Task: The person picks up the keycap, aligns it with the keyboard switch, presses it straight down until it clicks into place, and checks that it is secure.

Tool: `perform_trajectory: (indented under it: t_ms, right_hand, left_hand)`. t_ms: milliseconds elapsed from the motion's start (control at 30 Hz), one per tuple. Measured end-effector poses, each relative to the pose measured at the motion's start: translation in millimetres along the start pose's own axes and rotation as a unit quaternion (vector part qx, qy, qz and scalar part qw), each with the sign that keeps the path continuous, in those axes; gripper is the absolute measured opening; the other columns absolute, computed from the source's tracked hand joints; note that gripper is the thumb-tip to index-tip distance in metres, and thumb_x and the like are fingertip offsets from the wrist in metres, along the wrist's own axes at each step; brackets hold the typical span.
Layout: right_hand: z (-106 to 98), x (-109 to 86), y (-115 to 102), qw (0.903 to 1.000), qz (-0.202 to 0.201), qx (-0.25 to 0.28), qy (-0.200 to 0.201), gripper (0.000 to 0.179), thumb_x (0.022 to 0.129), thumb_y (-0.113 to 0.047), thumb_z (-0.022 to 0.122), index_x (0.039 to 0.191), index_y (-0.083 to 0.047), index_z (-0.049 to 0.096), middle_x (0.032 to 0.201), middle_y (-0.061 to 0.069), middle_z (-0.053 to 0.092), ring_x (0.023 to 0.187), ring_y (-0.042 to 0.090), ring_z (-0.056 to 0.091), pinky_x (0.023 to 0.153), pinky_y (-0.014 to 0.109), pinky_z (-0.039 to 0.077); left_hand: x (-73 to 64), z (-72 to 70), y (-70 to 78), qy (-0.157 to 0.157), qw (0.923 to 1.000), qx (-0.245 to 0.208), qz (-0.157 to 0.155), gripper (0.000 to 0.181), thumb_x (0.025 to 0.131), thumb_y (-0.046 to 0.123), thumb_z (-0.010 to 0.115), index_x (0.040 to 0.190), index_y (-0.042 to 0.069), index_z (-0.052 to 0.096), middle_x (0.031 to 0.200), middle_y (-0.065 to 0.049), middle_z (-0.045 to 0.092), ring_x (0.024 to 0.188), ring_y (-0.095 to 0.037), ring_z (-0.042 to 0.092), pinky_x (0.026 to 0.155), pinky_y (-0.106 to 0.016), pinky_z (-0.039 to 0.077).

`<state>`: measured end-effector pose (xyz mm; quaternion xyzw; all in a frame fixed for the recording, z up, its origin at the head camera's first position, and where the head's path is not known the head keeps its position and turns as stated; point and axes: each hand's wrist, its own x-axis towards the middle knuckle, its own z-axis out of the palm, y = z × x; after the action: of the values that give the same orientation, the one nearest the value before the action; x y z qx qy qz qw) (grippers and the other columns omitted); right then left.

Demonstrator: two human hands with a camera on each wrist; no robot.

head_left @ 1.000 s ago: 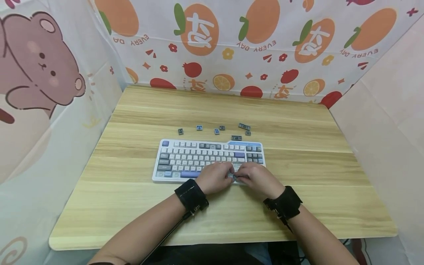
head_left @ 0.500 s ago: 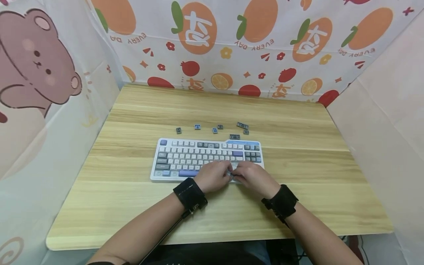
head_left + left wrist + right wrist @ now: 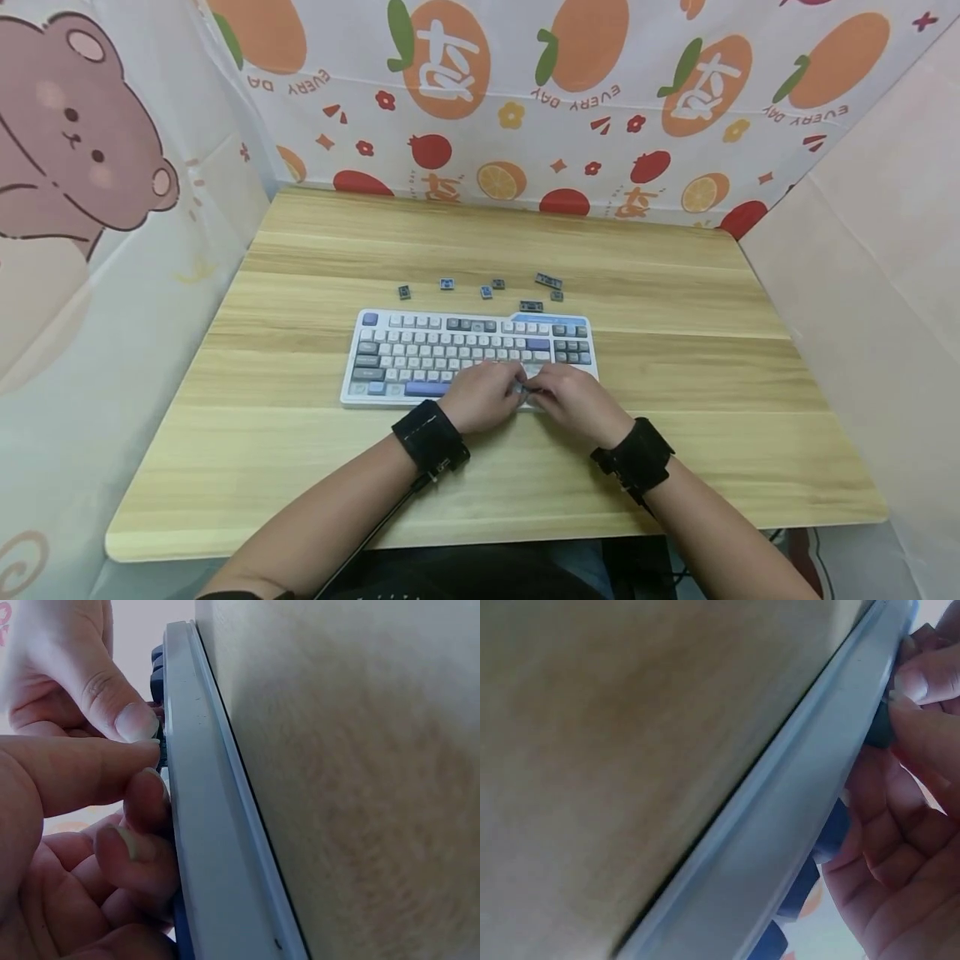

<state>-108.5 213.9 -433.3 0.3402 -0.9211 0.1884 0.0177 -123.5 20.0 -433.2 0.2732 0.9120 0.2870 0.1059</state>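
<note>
A white keyboard (image 3: 420,364) with white, grey and purple-blue keycaps lies on the wooden table. Both hands meet at its front edge, right of the long purple-blue space bar (image 3: 427,389). My left hand (image 3: 483,395) has its thumb and fingertips at a small dark keycap (image 3: 163,748), low against the keyboard's white side. From the other side my right hand (image 3: 573,397) pinches at the same spot, its thumb right against the dark keycap (image 3: 880,726) in the right wrist view. Fingers hide most of this keycap and the keys around it.
Behind the keyboard lie several loose keycaps, among them a blue one (image 3: 447,284), a dark one (image 3: 404,292) and a long dark one (image 3: 549,281). Pale gaps show in the keyboard's bottom row. A patterned curtain (image 3: 465,158) borders the table's back edge.
The head view has shifted slightly. Both hands stay at the same part of the keyboard, with only small fingertip movements; the loose keycaps lie as before.
</note>
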Motion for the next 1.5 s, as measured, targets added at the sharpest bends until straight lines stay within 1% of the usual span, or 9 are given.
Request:
perform_trajectory:
  t_ms: [133,300,367,533,633,833,1033,1367,1500]
  right_hand:
    - [0.1,-0.2,1.5,0.9998,0.017,0.009,-0.003,0.015,0.089,-0.011,0.073,0.104,-0.012,0.076,0.093,-0.004,0.07,0.087,0.008,0.063,0.078,0.026,0.054]
    - [-2.8,3.2,4.0,0.9997,0.0,0.008,-0.023,0.015,0.088,-0.009,0.073,0.102,-0.012,0.076,0.093,-0.004,0.069,0.087,0.008,0.063,0.077,0.025,0.053]
    - [-5.1,6.7,6.8,0.9991,0.003,0.03,-0.029,0.015,0.088,-0.01,0.073,0.102,-0.012,0.076,0.094,-0.004,0.07,0.087,0.008,0.064,0.077,0.025,0.054]
    - [-15.2,14.0,18.2,0.9886,0.072,0.131,-0.014,0.017,0.091,-0.012,0.07,0.107,-0.014,0.075,0.099,-0.003,0.072,0.091,0.008,0.065,0.079,0.027,0.054]
    - [-21.4,15.2,21.9,0.9827,0.099,0.157,-0.004,0.019,0.093,-0.011,0.068,0.11,-0.014,0.075,0.103,-0.002,0.073,0.094,0.009,0.066,0.079,0.028,0.055]
    - [-20.2,14.0,21.1,0.9858,0.075,0.15,-0.013,0.017,0.093,-0.01,0.067,0.108,-0.012,0.075,0.102,-0.001,0.074,0.095,0.01,0.067,0.082,0.029,0.055]
    - [-11.7,8.6,20.6,0.9914,0.047,0.122,-0.012,0.015,0.09,-0.014,0.071,0.105,-0.012,0.076,0.098,-0.003,0.073,0.091,0.008,0.065,0.078,0.027,0.054]
    - [-3.8,4.2,17.2,0.9926,0.054,0.109,0.002,0.024,0.084,-0.013,0.077,0.108,-0.014,0.074,0.098,-0.003,0.072,0.088,0.007,0.064,0.079,0.026,0.054]
    - [-1.6,3.3,16.5,0.9944,0.049,0.093,0.01,0.019,0.083,-0.014,0.078,0.102,-0.014,0.076,0.093,-0.004,0.072,0.084,0.005,0.062,0.075,0.024,0.053]
  left_hand:
    - [1.1,0.4,-0.5,0.002,1.0,-0.004,0.001,0.02,0.088,0.024,0.071,0.106,0.016,0.07,0.065,0.008,0.056,0.058,-0.011,0.052,0.052,-0.028,0.041]
    - [2.4,-1.1,-3.4,-0.011,0.9996,-0.026,-0.003,0.025,0.086,0.022,0.072,0.11,0.014,0.068,0.067,0.007,0.056,0.059,-0.011,0.053,0.053,-0.028,0.042]
    - [3.8,-3.9,-5.2,-0.011,0.9993,-0.035,-0.004,0.029,0.085,0.02,0.073,0.113,0.013,0.067,0.069,0.006,0.056,0.06,-0.011,0.052,0.055,-0.028,0.043]
    - [8.2,-13.5,-7.6,-0.007,0.999,-0.044,0.0,0.038,0.081,0.016,0.075,0.117,0.011,0.064,0.071,0.004,0.056,0.062,-0.012,0.052,0.057,-0.029,0.043]
    - [10.1,-15.7,-7.7,-0.013,0.9989,-0.045,-0.001,0.04,0.081,0.017,0.075,0.118,0.01,0.064,0.07,0.004,0.057,0.062,-0.013,0.052,0.057,-0.029,0.044]
    - [9.6,-13.7,-6.6,-0.017,0.9985,-0.051,-0.007,0.041,0.08,0.016,0.076,0.119,0.011,0.064,0.07,0.003,0.057,0.061,-0.013,0.052,0.057,-0.029,0.044]
    - [7.3,-9.0,-6.7,-0.029,0.998,-0.055,-0.01,0.041,0.08,0.016,0.076,0.119,0.012,0.064,0.071,0.004,0.057,0.062,-0.013,0.052,0.057,-0.029,0.043]
    - [6.9,-3.7,-7.7,-0.03,0.9982,-0.051,-0.005,0.042,0.079,0.015,0.076,0.12,0.012,0.064,0.07,0.005,0.057,0.061,-0.012,0.052,0.056,-0.029,0.044]
    - [6.5,-1.9,-8.1,-0.031,0.9982,-0.05,-0.003,0.042,0.08,0.016,0.076,0.119,0.012,0.064,0.071,0.004,0.057,0.061,-0.012,0.052,0.056,-0.028,0.044]
